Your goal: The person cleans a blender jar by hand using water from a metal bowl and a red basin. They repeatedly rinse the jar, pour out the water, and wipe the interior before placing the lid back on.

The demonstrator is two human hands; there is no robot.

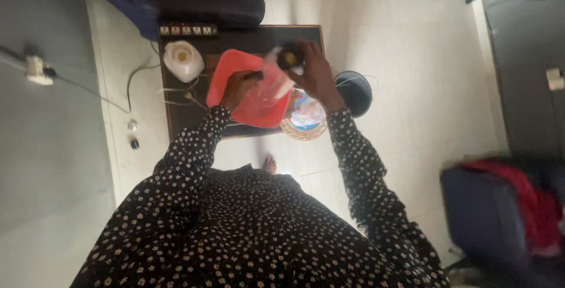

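— Looking down from the head camera, where did the clear plastic container (272, 82) sit relative to the hands?

— It was held between them, up off the dark counter (182, 117), above the red tray (235, 73). The right hand (318, 76) was at about two o'clock from the container's middle, curled over its dark cap (289, 58). The left hand (238, 88) was at about eight o'clock, gripping the lower end.

— And its long axis?

— It ran slantwise, from roughly seven o'clock up to one o'clock, cap end farther from the body.

— Which hand was nearer the cap?

— The right, touching it; fingers were wrapped round it, not spread. The left hand was closed on the body, with something small and dark at its fingertips that I could not make out.

— Anything else close by?

— A round woven basket (303, 129) lay at five o'clock just beyond the tray's edge, a white round appliance (183, 59) at nine o'clock, and a dark bowl (355, 90) on the floor at three o'clock.
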